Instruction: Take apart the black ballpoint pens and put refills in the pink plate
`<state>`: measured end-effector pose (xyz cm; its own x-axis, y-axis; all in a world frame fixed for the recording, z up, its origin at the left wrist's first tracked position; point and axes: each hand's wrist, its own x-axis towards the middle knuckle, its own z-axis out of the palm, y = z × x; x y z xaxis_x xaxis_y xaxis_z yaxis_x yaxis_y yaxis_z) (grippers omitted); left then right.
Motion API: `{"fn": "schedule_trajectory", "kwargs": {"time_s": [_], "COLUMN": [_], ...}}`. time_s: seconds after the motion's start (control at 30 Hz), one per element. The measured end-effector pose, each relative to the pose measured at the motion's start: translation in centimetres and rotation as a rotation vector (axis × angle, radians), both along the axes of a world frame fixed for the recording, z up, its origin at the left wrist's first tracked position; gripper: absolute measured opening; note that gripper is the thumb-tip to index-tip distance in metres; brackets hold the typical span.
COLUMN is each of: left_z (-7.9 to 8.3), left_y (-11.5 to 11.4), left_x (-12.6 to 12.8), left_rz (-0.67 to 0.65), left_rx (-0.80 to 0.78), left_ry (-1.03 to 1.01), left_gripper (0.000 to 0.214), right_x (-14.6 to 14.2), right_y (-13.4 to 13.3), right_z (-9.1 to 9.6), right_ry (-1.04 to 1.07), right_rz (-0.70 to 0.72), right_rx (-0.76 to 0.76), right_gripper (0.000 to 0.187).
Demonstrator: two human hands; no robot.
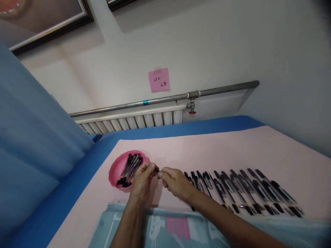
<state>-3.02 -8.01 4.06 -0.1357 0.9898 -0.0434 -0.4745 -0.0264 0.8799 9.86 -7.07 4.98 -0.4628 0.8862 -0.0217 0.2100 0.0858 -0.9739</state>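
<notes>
My left hand (143, 177) and my right hand (176, 181) meet just right of the pink bowl, fingertips almost touching. Between them is a short black piece of a pen (157, 169); the fingers of both hands pinch it, and most of the pen is hidden. Several clear-barrelled pens with black ends (130, 170) lie together in the pink scalloped bowl (113, 172), partly behind my left hand. To the right of my right hand, a long row of black caps, clear barrels and other pen parts (241, 189) is spread slantwise.
A pale pink cloth (207, 148) covers the blue table surface (196, 128). A light blue-green patterned cover (155, 227) lies along the near edge, under my forearms. Blue curtain (31, 144) hangs at left. Behind the table are a white radiator (131, 120) and a metal pipe (222, 89).
</notes>
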Motion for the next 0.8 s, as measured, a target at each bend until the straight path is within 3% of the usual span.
{"fn": "schedule_trajectory", "kwargs": {"time_s": [0.1,0.27,0.33,0.43,0.57,0.63,0.73,0.8], "left_z": [0.2,-0.1,-0.2,-0.2,0.0,-0.2,-0.7,-1.4], "left_y": [-0.1,0.0,0.0,0.0,0.1,0.2,0.3,0.1], "left_x": [0.0,0.2,0.1,-0.2,-0.1,0.3,1.2,2.0], "left_rz": [-0.039,0.013,0.022,0.021,-0.019,-0.021,-0.015,-0.042], "left_rx": [-0.014,-0.04,-0.01,0.005,0.032,0.04,0.007,0.019], "left_ry": [-0.049,-0.088,-0.062,-0.022,-0.041,-0.042,0.128,0.437], "left_gripper": [0.021,0.017,0.016,0.016,0.015,0.016,0.026,0.026], "right_x": [-0.1,0.2,0.3,0.3,0.4,0.8,2.0,3.1], "right_y": [0.0,0.2,0.3,0.3,0.4,0.8,2.1,3.1], "right_z": [0.0,0.3,0.3,0.1,0.1,0.3,0.8,1.2], "right_ry": [0.026,-0.032,-0.033,0.008,0.127,0.176,0.248,0.33], "right_rz": [0.006,-0.049,-0.04,-0.003,0.076,0.085,-0.037,-0.174], "right_rx": [-0.165,0.087,0.122,-0.019,-0.373,-0.443,-0.378,-0.337], "right_gripper": [0.022,0.026,0.025,0.021,0.021,0.021,0.016,0.013]}}
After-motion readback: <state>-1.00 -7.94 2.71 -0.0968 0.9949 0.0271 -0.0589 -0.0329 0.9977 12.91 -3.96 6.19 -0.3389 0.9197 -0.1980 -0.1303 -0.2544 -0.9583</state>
